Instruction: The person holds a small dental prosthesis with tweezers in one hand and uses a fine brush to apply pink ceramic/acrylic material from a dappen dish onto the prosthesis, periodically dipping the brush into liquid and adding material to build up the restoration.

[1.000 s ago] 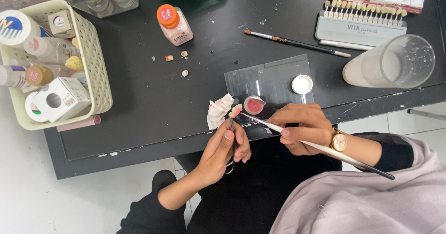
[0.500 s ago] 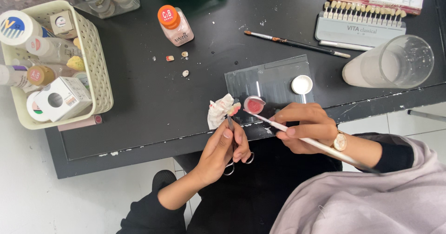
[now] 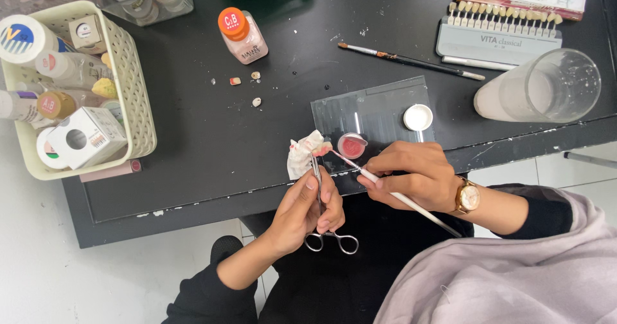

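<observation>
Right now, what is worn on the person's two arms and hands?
Both hands are bare, no gloves. The left hand emerges from a black sleeve pushed up the forearm. The right hand has a gold-coloured wristwatch, a black cuff and a loose mauve-grey garment.

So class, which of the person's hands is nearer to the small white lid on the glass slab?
Right. The right hand lies just below the white lid; the left hand is farther, down-left, holding forceps.

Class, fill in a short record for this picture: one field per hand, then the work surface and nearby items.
left hand: holds metal clamp forceps, tip at a small pink-tinted piece
right hand: holds a thin brush, bristles at that piece
surface: glass slab on black table
on slab: pink-filled pot, white lid
nearby: crumpled tissue, basket of bottles
</observation>
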